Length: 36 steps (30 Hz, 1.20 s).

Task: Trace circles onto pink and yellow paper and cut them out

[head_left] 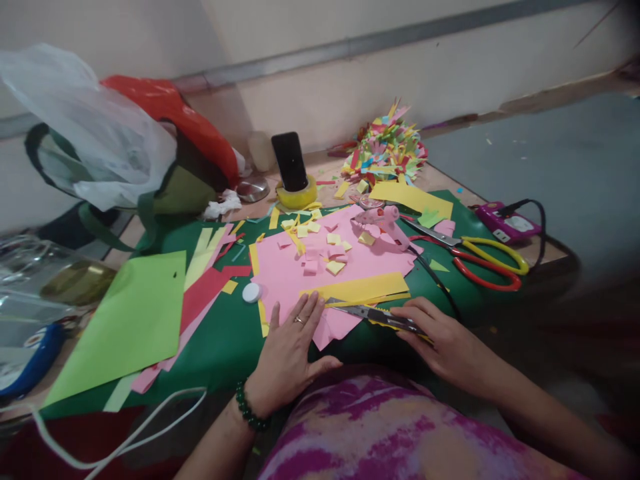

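Observation:
My left hand (295, 343), with a ring and a green bead bracelet, lies flat with fingers stretched. Its fingertips press on the left end of a yellow paper strip (370, 290). Under the strip is a sheet of pink paper (280, 267). My right hand (440, 340) grips a utility knife (383, 315) with a dark body and yellow edges. The blade points left, along the strip's near edge and close to my left fingers. Small folded yellow and pink paper pieces (335, 267) lie scattered on the pink sheet beyond my hands.
Red-and-yellow-handled scissors (487, 263) and a pink glue gun (385, 223) lie to the right. A purple power socket (505, 223) sits at the table's edge. At the back are a phone (289, 160) on a yellow tape roll and a paper-strip pile (385, 150). Green paper (130, 313) lies left.

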Motion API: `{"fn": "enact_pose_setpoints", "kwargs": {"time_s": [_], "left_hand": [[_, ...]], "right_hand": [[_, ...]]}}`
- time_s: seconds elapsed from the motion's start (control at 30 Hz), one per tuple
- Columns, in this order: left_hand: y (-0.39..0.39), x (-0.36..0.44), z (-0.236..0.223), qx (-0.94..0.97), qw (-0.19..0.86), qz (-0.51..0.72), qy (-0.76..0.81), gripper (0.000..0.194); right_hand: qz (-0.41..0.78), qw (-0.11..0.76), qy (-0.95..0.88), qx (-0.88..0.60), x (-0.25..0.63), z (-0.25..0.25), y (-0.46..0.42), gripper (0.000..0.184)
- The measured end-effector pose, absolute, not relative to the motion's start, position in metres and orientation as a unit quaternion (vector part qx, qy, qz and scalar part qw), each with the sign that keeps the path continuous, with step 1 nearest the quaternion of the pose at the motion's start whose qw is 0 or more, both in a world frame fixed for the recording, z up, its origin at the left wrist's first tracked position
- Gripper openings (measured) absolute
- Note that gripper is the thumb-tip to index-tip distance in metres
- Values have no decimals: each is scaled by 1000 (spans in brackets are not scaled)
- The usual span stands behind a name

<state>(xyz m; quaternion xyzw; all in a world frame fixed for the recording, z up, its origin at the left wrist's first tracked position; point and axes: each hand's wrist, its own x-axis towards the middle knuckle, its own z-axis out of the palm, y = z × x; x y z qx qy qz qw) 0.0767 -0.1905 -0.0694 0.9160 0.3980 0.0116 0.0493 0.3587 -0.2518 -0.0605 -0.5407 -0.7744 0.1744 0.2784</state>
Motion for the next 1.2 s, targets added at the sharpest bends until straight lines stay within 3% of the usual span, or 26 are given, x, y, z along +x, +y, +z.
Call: {"fn": "enact_pose_setpoints", "kwargs": {"time_s": [0.77, 1.2], "left_hand": [[-191, 78, -71, 918, 50, 17, 394, 94], [-192, 61, -66, 918, 58, 23, 392, 90]], "right_hand": [[202, 260, -783, -528, 354, -55, -253, 22], [157, 280, -773, -547, 360, -58, -250, 20]]}}
